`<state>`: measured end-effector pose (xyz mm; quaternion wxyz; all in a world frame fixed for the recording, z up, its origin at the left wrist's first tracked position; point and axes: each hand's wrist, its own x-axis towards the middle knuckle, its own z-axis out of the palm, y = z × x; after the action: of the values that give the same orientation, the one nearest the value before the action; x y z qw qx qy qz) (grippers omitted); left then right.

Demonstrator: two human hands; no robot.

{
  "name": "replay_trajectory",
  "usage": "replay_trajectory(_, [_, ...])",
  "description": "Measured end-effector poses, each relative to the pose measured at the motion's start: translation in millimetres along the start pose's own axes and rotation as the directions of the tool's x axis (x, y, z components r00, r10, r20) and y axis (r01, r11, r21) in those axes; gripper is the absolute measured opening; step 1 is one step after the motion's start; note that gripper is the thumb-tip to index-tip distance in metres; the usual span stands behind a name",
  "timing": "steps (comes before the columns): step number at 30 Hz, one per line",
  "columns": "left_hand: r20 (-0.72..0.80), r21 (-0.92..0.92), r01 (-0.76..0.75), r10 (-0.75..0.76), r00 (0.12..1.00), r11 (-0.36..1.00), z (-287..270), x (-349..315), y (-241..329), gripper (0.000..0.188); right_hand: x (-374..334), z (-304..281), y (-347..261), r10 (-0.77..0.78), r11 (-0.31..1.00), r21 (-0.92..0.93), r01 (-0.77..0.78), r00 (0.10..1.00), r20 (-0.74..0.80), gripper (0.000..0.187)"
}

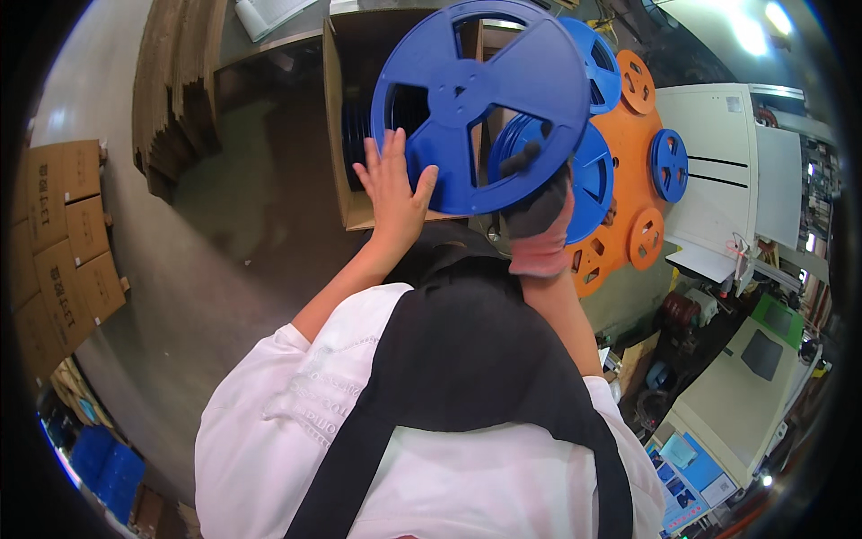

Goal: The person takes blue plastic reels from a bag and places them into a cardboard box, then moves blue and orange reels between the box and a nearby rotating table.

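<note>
Two hands: raised to one large blue reel [449, 90], held up face-on before an open cardboard box [334, 108].
Left hand [395, 190]: bare and open, fingers spread over the reel's lower-left edge; whether it presses there, I cannot tell.
Right hand [539, 214]: in a dark grey and pink glove, gripping the reel near its lower-right rim, fingertips showing at a cutout.
Inside the box: dark reels [354, 135] standing on edge, close together.
Orange frame [634, 148]: just right of the held reel, carrying a small blue reel [669, 166] and orange discs [646, 238].
Floor [180, 296]: grey and smooth, darker and shadowed near the box.
Left side of the room: flattened cardboard [175, 90] stacked upright, closed cartons [67, 251] piled in rows, blue bin [106, 463] lower down.
Right side of the room: white cabinet [709, 135] behind the frame, a beige and green machine [741, 395] nearer.
Overhead: bright lights [778, 18] at upper right.
Clothing: white shirt [476, 485], black apron [485, 359].
</note>
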<state>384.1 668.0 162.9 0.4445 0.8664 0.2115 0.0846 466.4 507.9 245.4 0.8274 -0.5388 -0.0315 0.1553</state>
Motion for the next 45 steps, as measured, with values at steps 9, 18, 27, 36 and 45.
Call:
replay_trajectory(9, [0.346, -0.913, 0.386, -0.253, 0.904, 0.131, 26, 15, -79, 0.043, -22, 26, 41, 0.211, 0.913, -0.407, -0.008, 0.865, 0.455, 0.047])
replay_trajectory(18, [0.633, -0.762, 0.638, -0.33, 0.7, -0.107, 51, 97, -176, 0.043, -91, -104, 81, 0.419, 0.859, -0.122, -0.497, 0.82, -0.39, 0.05])
replay_trajectory(27, [0.636, -0.728, 0.679, -0.461, 0.619, -0.092, 186, 226, -243, 0.028, -139, -111, 96, 0.54, 0.698, -0.2, -0.688, 0.689, -0.483, 0.04])
replay_trajectory(36, [0.615, -0.657, 0.752, -0.608, 0.503, -0.042, 249, 248, -289, 0.044, -139, -129, 100, 0.519, 0.667, -0.171, -0.725, 0.617, -0.592, 0.038])
replay_trajectory(45, [0.486, -0.339, 0.898, -0.765, 0.422, 0.28, 138, 107, -285, 0.075, -86, -196, 64, -0.057, -0.165, -0.925, -0.344, 0.939, -0.339, 0.06])
